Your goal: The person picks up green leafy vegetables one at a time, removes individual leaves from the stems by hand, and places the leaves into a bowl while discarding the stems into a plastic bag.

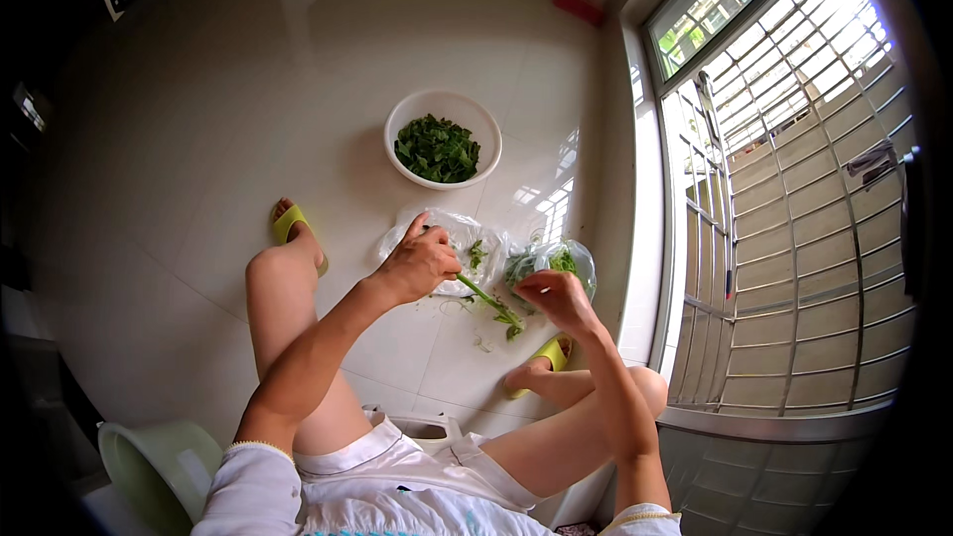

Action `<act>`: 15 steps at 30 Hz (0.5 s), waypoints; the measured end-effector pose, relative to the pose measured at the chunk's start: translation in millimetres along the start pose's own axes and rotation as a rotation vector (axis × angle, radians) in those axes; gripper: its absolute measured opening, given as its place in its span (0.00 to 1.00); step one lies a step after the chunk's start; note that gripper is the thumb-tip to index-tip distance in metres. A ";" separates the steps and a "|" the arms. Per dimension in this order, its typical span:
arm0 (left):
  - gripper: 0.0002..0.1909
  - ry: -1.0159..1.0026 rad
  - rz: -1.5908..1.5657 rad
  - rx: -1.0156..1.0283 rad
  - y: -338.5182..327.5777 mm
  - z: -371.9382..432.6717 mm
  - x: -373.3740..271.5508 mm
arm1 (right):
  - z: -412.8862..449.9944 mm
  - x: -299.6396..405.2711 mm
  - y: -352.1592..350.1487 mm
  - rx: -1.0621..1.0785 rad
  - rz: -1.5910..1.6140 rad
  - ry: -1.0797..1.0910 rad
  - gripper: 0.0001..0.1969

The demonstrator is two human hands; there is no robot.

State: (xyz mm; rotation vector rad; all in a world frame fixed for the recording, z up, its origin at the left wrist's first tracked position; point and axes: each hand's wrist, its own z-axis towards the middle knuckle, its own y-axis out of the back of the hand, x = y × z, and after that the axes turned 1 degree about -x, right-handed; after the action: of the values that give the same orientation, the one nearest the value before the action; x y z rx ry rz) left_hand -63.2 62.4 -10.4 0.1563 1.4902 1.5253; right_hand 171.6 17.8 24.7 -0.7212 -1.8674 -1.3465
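My left hand (421,259) grips a green plant stem (485,299) that slants down to the right and ends in a small leafy tip. To its right, my right hand (557,296) is raised with thumb and fingers brought close together; whether something thin is between them cannot be made out. Under my left hand a clear plastic bag (394,234) lies spread on the floor, a leafy scrap (476,254) on it. Behind my right hand sits a second plastic bag (586,262) of green shoots. Beyond both bags stands a white plastic basin (488,156) holding dark green leaves (438,149).
Plant trimmings (482,345) are scattered on the tiled floor (298,119) between my feet in yellow-green slippers (289,222). A barred window (789,238) runs along the right. A pale green bucket (160,461) lies at lower left. A red broom (579,7) rests at the far wall.
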 end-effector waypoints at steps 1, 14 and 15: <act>0.04 -0.002 0.005 -0.006 0.1 -0.1 0.6 | -1.9 2.5 0.0 0.046 -0.034 0.025 0.06; 0.07 0.195 -0.247 0.057 -5.6 2.5 13.3 | 3.0 -0.7 -26.6 -0.399 -0.514 0.383 0.06; 0.06 0.212 -0.351 0.050 -3.2 5.7 10.5 | 4.8 -3.0 -26.2 -0.383 -0.545 0.394 0.07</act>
State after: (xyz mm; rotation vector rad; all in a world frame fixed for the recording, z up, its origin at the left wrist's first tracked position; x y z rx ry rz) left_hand -63.3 72.9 -17.0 -0.2349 1.6237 1.2500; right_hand 152.0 14.5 6.8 -0.0878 -1.5511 -2.0566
